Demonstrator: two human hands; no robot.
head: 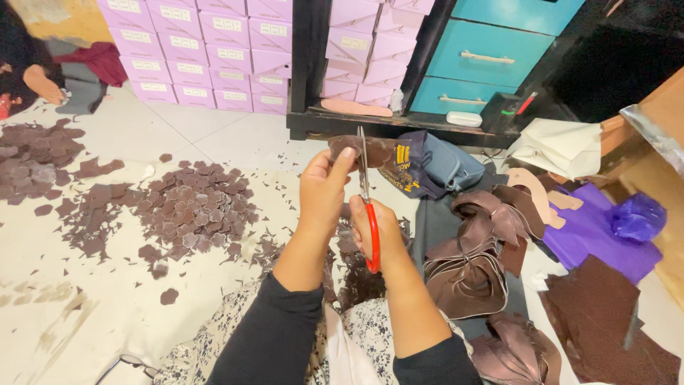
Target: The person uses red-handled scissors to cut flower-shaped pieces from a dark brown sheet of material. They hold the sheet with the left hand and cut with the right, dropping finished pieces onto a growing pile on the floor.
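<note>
My left hand (pixel 324 187) pinches a dark brown leather piece (pixel 381 150) and holds it up at the centre of the head view. My right hand (pixel 381 228) grips red-handled scissors (pixel 369 214), blades pointing up and cutting into the piece next to my left thumb. Both arms wear black sleeves. Below my hands a patterned cloth covers my lap, with brown scraps on it.
A heap of small brown cut pieces (pixel 189 210) lies on the white floor at left. Stacked brown shaped pieces (pixel 474 267) and a purple sheet (pixel 591 232) lie at right. Lilac boxes (pixel 214 43) and a teal drawer unit (pixel 491 64) stand behind. Another person's hand (pixel 44 84) is far left.
</note>
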